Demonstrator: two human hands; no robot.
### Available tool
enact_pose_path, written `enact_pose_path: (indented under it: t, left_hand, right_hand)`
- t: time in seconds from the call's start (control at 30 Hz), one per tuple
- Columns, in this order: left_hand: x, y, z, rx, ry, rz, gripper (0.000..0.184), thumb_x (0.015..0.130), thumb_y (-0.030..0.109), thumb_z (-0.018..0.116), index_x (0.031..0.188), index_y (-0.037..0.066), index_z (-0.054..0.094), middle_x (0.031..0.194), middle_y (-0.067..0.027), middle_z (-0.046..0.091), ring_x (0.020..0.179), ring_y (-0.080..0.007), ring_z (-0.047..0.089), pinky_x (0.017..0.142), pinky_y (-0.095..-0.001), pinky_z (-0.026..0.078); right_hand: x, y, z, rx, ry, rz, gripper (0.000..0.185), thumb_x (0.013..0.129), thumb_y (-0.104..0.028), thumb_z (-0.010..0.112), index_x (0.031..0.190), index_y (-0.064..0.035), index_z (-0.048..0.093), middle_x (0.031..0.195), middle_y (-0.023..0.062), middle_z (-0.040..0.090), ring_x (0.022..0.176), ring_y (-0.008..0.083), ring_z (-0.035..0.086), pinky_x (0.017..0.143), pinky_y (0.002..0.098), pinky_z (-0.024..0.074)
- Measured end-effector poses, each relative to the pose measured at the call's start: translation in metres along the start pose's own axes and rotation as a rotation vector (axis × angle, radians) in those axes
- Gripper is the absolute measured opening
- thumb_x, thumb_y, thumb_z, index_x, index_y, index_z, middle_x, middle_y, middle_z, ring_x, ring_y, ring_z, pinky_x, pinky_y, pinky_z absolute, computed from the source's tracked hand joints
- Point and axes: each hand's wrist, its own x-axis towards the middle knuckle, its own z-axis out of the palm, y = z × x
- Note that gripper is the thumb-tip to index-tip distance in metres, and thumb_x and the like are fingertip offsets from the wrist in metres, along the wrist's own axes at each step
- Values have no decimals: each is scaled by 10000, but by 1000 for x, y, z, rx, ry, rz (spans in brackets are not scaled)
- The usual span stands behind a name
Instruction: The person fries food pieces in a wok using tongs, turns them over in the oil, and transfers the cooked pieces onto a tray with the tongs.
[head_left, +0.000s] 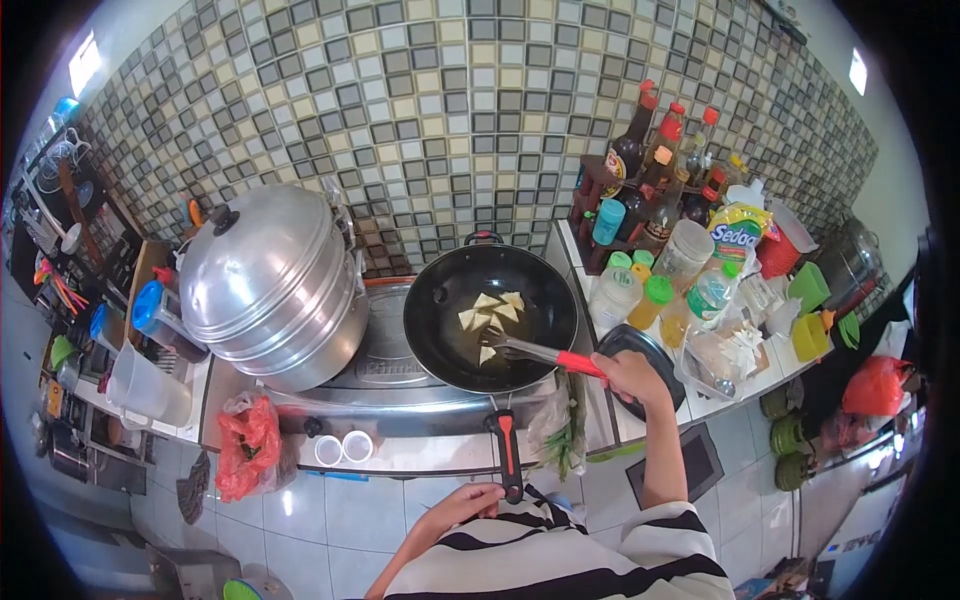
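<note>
A black wok [440, 350] sits on the right side of the stove, with several pale triangular pieces [486, 300] lying in oil at its bottom. My right hand [637, 380] is closed round the red handle of a metal spatula [540, 350], whose head is down among the pieces. The wok's black and red handle [505, 450] points toward me. My left hand [470, 502] is at the end of that handle, its fingers curled in; whether they grip it is hard to make out.
A large aluminium steamer [270, 290] stands on the stove's left side. Two white cups [343, 449] and a red plastic bag [248, 445] are at the front edge. On the right are a black tray [655, 350], jars [615, 295] and sauce bottles [632, 135].
</note>
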Motion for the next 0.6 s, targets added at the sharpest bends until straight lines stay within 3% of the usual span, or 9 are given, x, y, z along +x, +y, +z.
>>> enact_pose_path:
  t: [0.07,0.53,0.6]
  left_hand:
    - [0,1,-1,1,-12,-2,269,896,355,453,918,119,581,694,67,504,632,-26,417,533,-173,280]
    - [3,-10,1,-63,-23,-14,254,894,310,476,973,84,561,674,34,503,629,-49,451,576,-171,354]
    - [1,-8,2,-45,-28,-55,256,905,291,458,1020,82,548,741,36,502,712,-56,450,654,-183,370]
  right_hand:
    - [5,5,4,79,-73,-24,486,832,-409,479,597,13,528,411,27,428,298,115,394,318,257,305]
    - [55,-1,40,392,-277,-34,510,818,-484,483,584,-32,518,434,-4,400,324,100,375,322,239,275]
    - [64,-2,44,416,-324,-32,509,820,-483,481,586,-32,517,437,-3,401,324,100,373,323,234,274]
